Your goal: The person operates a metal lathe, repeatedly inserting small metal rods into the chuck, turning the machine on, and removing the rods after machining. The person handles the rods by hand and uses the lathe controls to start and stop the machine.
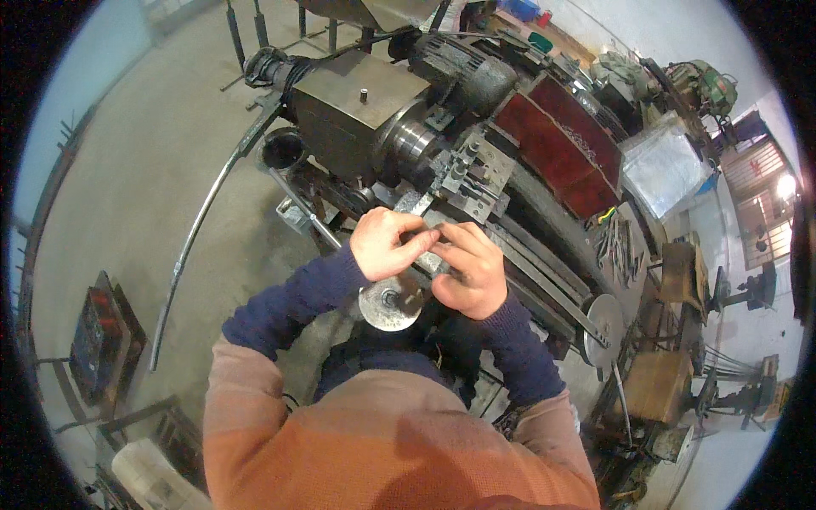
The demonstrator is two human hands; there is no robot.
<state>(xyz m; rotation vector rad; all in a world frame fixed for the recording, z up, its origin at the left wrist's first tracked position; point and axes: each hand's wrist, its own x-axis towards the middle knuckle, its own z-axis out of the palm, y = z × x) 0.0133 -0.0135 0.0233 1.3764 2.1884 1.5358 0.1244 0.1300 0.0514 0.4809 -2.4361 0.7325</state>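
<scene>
Both my hands meet in front of a metal lathe, fingertips close together. My left hand (387,245) is closed, thumb and fingers pinched toward the right fingertips. My right hand (473,274) is closed too, its fingers bent in to meet the left. Anything between the fingertips is too small or hidden to make out. Just under the hands sits a round metal handwheel (380,316). Beyond them are the lathe's tool post (473,180) and its shiny round chuck (414,141), which joins the boxy headstock (353,87).
A dark red tray (557,140) with metal shavings lies behind the lathe bed. Several spanners (618,248) lie to the right, near a large grey wheel (604,327). A long bent metal lever (197,228) reaches out over the floor at left.
</scene>
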